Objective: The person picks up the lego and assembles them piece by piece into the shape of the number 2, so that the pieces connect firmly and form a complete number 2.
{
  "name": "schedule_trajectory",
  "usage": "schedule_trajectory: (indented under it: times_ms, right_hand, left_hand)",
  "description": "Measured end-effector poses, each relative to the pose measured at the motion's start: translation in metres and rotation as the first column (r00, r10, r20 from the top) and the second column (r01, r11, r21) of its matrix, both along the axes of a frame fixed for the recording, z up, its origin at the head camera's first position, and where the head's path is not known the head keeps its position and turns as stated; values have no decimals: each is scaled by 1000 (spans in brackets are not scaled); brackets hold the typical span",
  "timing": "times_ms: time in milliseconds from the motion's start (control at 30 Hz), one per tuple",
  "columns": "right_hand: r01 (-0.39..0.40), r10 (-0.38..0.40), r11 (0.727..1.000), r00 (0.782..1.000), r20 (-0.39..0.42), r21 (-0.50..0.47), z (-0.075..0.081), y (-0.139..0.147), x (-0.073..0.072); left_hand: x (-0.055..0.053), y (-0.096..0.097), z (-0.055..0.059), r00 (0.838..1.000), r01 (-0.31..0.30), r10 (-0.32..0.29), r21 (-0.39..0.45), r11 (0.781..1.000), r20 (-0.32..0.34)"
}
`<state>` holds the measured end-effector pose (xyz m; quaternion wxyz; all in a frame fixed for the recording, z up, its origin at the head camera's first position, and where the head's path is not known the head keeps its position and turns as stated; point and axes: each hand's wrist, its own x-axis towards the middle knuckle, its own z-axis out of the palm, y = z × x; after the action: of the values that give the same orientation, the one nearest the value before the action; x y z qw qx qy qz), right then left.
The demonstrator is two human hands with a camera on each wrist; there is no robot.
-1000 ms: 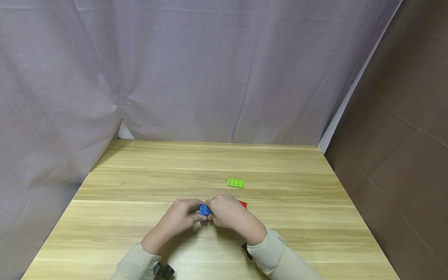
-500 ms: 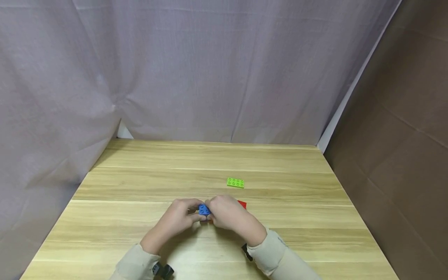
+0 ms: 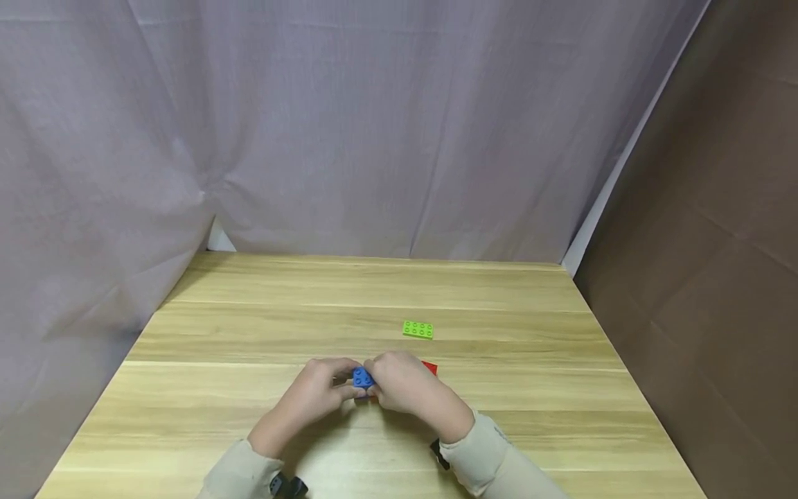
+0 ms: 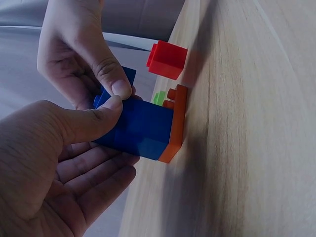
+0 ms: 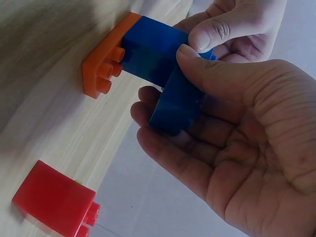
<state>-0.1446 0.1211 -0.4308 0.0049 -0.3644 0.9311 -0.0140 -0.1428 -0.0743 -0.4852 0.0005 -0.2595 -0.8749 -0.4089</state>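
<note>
Both hands meet at a small stack of toy building bricks near the table's middle. An orange plate brick [image 4: 177, 123] forms the base, low at the tabletop, several of its studs bare. On it stands a lower blue brick [image 5: 150, 49]. An upper blue brick [image 5: 175, 106] sits on top and juts out sideways past the lower one. My right hand [image 3: 402, 381] pinches the upper blue brick, thumb on its side and fingers behind. My left hand [image 3: 318, 388] grips the blue bricks from the other side, its thumb tip touching the right thumb in the left wrist view.
A red brick [image 5: 54, 197] stands on the table just beyond the right hand, partly hidden by it in the head view. Farther back lies a lime green plate brick [image 3: 418, 329]. The wooden table [image 3: 249, 326] ends at grey cloth [image 3: 312, 138] behind.
</note>
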Motion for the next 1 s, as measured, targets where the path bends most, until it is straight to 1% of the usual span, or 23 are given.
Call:
schedule_trajectory:
  times_ms: [133, 267, 367, 467, 700, 767, 867, 1000]
  right_hand:
    - [-17, 18, 999, 1000, 21, -28, -1, 4, -1]
    - [-45, 50, 997, 997, 64, -68, -1, 10, -4]
    - [-48, 57, 995, 994, 97, -91, -2, 17, -7]
    - [-32, 48, 991, 992, 121, -130, -3, 28, -9]
    - [5, 17, 979, 994, 105, -202, -3, 62, -14]
    - [26, 1, 975, 993, 119, -222, -5, 70, -15]
    - [68, -29, 968, 987, 160, -242, -8, 79, -14]
    - [125, -72, 962, 974, 214, -242, -12, 87, -12]
  left_hand:
    - [0, 0, 0, 1000, 0, 0, -3, 1000, -6]
    - [0, 1, -1, 1000, -3, 3, -8, 1000, -8]
    - [0, 2, -1, 1000, -2, 2, -11, 1000, -3]
    - [0, 2, 0, 1000, 1, -1, -18, 1000, 1]
    - [-2, 4, 0, 1000, 0, 1, -42, 999, 8]
    - [-2, 4, 0, 1000, -8, 9, -53, 999, 12]
    - [-2, 4, 2, 1000, -14, 15, -57, 998, 22]
    - [-3, 5, 4, 999, -13, 15, -50, 999, 40]
